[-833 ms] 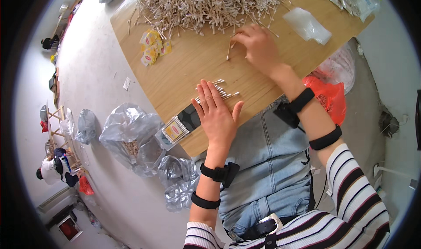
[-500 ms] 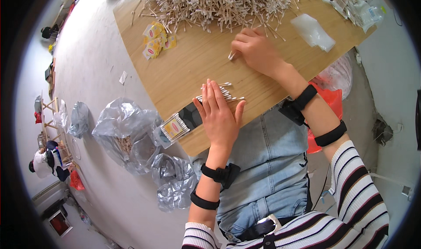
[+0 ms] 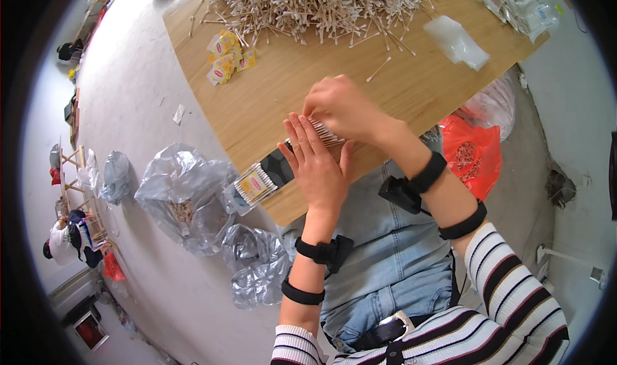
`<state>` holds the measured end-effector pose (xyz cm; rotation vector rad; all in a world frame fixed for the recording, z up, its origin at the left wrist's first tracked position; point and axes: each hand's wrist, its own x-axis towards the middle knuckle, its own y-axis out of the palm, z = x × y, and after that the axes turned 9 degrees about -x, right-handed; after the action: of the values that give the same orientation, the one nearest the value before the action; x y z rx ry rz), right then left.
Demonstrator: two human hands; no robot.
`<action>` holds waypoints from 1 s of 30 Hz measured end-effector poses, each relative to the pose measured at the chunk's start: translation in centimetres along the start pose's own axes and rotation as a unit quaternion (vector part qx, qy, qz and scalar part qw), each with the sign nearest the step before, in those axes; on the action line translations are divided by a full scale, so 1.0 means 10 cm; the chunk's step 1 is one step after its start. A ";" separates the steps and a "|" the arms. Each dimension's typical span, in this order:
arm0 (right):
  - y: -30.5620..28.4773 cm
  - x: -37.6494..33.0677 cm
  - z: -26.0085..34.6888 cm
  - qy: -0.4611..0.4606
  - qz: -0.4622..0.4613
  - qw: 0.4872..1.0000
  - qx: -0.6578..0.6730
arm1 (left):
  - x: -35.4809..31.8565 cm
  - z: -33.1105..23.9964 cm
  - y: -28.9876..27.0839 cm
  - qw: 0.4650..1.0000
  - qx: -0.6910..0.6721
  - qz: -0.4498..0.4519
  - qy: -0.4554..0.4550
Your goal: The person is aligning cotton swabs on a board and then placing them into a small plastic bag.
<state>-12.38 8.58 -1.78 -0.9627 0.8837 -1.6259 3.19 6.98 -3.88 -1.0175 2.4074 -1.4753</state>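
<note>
My left hand (image 3: pixel 318 172) lies flat with fingers stretched over a row of cotton swabs (image 3: pixel 328 132) near the table's front edge. My right hand (image 3: pixel 344 108) is closed in a pinch at the far end of this row, its fingertips partly hidden beside the left fingers. The pinch is on cotton swabs. Left of my left hand, a dark grey patterned strip (image 3: pixel 277 167) leads to a clear pack of cotton swabs with a yellow label card (image 3: pixel 254 183) at the table's corner.
A big heap of loose cotton swabs (image 3: pixel 315 8) covers the far side. Yellow label cards (image 3: pixel 223 66) lie left, one stray swab (image 3: pixel 379 69) mid-table. Clear bags (image 3: pixel 456 42) and filled packs (image 3: pixel 498 1) sit right. Plastic bags (image 3: pixel 183 198) and a red bag (image 3: pixel 475 156) stand below the table.
My right hand has come left and nearer, from mid-table to the swab row beside my left hand. The stray swab now shows where it was. My left hand has hardly moved.
</note>
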 end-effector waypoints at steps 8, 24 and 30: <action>-0.40 -0.46 -0.72 0.142 -0.167 0.959 -0.181 | 0.05 -0.01 0.00 0.997 0.064 0.049 0.009; 0.06 -0.25 -0.07 0.218 -0.253 0.913 0.234 | 0.01 0.08 -0.37 0.997 0.032 0.066 0.012; 0.09 -0.45 -0.04 0.245 -0.277 0.905 0.208 | 0.08 0.02 -0.15 0.990 0.077 0.110 0.054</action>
<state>-11.55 12.82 -3.49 -0.5211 0.5533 -2.4972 3.37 5.92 -2.54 -0.6334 2.3427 -1.6423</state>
